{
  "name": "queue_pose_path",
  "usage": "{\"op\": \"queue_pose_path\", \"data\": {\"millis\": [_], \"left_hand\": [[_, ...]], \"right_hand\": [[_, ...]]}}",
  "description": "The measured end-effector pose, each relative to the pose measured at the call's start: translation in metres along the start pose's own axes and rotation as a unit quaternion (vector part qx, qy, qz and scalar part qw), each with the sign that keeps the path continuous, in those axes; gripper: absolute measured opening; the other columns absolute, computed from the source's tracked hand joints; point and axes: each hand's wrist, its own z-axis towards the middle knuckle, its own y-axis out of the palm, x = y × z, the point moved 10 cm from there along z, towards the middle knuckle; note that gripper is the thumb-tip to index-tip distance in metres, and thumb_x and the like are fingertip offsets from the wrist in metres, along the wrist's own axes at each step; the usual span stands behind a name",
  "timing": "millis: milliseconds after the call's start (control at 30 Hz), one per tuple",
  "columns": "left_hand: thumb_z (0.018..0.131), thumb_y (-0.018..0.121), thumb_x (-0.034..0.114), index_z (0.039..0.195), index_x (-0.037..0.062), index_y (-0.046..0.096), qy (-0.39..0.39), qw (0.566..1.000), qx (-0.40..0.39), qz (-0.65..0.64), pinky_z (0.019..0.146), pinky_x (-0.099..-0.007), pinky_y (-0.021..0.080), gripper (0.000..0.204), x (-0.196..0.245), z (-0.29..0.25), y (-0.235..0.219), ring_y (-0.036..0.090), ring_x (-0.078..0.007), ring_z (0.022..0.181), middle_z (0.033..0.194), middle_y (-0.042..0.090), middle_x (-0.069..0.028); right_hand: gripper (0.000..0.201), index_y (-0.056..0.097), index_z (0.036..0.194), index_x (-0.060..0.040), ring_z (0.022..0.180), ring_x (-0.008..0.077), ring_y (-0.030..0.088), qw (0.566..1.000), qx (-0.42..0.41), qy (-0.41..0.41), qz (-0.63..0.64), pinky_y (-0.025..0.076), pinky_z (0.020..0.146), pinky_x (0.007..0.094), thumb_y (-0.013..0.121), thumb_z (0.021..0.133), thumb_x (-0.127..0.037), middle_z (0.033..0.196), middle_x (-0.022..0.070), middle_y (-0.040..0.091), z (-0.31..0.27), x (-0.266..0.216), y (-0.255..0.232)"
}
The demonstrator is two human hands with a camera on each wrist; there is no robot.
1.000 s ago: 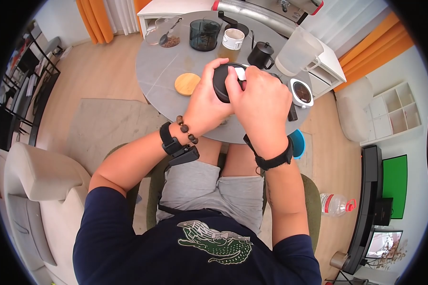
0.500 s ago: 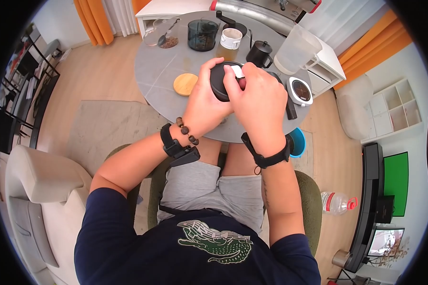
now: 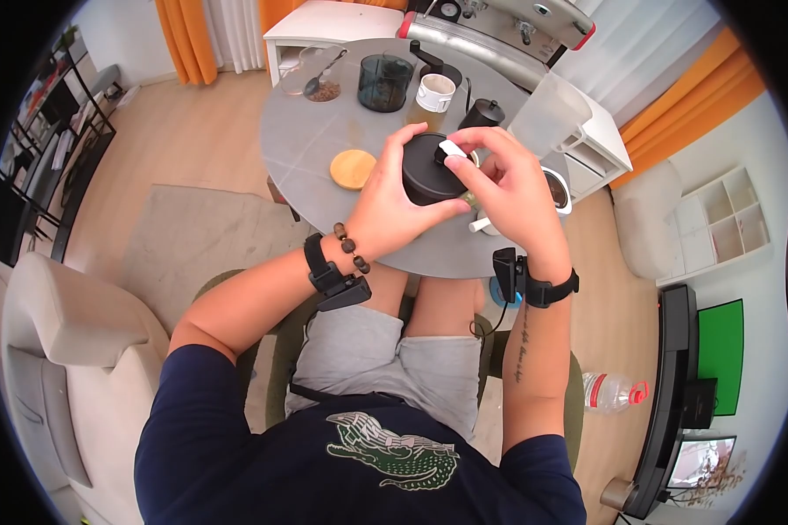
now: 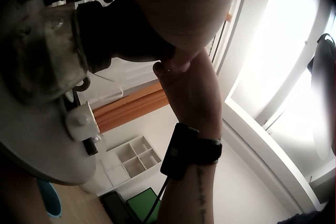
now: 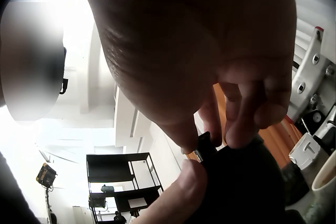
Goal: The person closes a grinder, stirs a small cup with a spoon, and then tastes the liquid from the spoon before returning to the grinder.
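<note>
A round black top [image 3: 425, 172] with a small white tab [image 3: 452, 150] on it is held over the near part of the grey table. My left hand [image 3: 389, 188] grips its side, fingers behind and thumb stretched across the front. From the right, my right hand [image 3: 512, 179] pinches the tab between thumb and forefinger, the other fingers loosely bent. In the right wrist view those fingertips close around a small black piece [image 5: 206, 146] on the dark body. The left wrist view shows a glass vessel [image 4: 52, 56] below a black collar [image 4: 95, 37].
Left of the hands lies a round wooden lid [image 3: 352, 169]. Behind stand a smoky container [image 3: 385, 83], a white cup [image 3: 436, 90], a black kettle [image 3: 484, 114] and a clear pitcher [image 3: 547, 114]. A white round-faced device [image 3: 558, 185] sits at the right edge.
My right hand has shifted right and turned, uncovering more of the black top and the white tab. My left hand keeps its grip. The head view has tilted slightly upward.
</note>
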Motion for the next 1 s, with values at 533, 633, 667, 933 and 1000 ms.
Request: {"op": "queue_pose_path", "data": {"millis": [533, 633, 667, 933, 1000], "left_hand": [[0.075, 0.105, 0.021, 0.17, 0.0085, 0.031, 0.0, 0.994, -0.092, -0.062, 0.12, -0.0412, 0.05, 0.121, -0.012, 0.007, 0.002, 0.06, -0.0258, 0.142, 0.153, 0.057, -0.0175], [0.075, 0.106, 0.026, 0.168, 0.0059, 0.034, 0.01, 0.994, -0.092, -0.065, 0.118, -0.0413, 0.051, 0.119, -0.011, 0.008, 0.002, 0.062, -0.0268, 0.14, 0.151, 0.059, -0.0185], [0.075, 0.106, 0.031, 0.166, 0.0037, 0.034, 0.019, 0.994, -0.092, -0.058, 0.117, -0.0417, 0.052, 0.118, -0.01, 0.008, 0.002, 0.063, -0.0278, 0.138, 0.149, 0.062, -0.0197], [0.076, 0.105, 0.029, 0.164, 0.0048, 0.036, 0.021, 0.992, -0.092, -0.079, 0.117, -0.0416, 0.052, 0.115, -0.013, 0.008, 0.002, 0.064, -0.0266, 0.138, 0.148, 0.063, -0.0185], [0.076, 0.105, 0.029, 0.164, 0.0049, 0.036, 0.024, 0.992, -0.089, -0.082, 0.116, -0.0415, 0.052, 0.115, -0.01, 0.008, 0.002, 0.064, -0.0265, 0.138, 0.147, 0.064, -0.0184]], "right_hand": [[0.026, 0.075, 0.132, -0.0007, 0.087, 0.0066, 0.062, 0.981, -0.158, 0.011, 0.112, 0.052, 0.076, 0.0269, 0.069, 0.11, -0.013, 0.107, -0.0013, 0.076, 0.012, 0.014, 0.01], [0.026, 0.075, 0.134, -0.0021, 0.09, 0.0059, 0.062, 0.969, -0.194, 0.014, 0.154, 0.052, 0.078, 0.0261, 0.066, 0.112, -0.013, 0.11, -0.0033, 0.076, 0.019, 0.023, 0.013], [0.026, 0.076, 0.134, -0.0033, 0.091, 0.0053, 0.062, 0.962, -0.22, 0.018, 0.159, 0.052, 0.077, 0.0259, 0.066, 0.113, -0.013, 0.111, -0.0033, 0.076, 0.02, 0.025, 0.016], [0.029, 0.076, 0.137, -0.0062, 0.082, 0.0034, 0.059, 0.938, -0.284, 0.038, 0.196, 0.049, 0.072, 0.0246, 0.067, 0.112, -0.016, 0.115, -0.0028, 0.075, 0.029, 0.033, 0.026], [0.034, 0.075, 0.139, -0.008, 0.076, 0.0038, 0.056, 0.964, -0.186, 0.056, 0.18, 0.048, 0.068, 0.0249, 0.074, 0.107, -0.02, 0.117, -0.0026, 0.075, 0.028, 0.033, 0.014]]}}
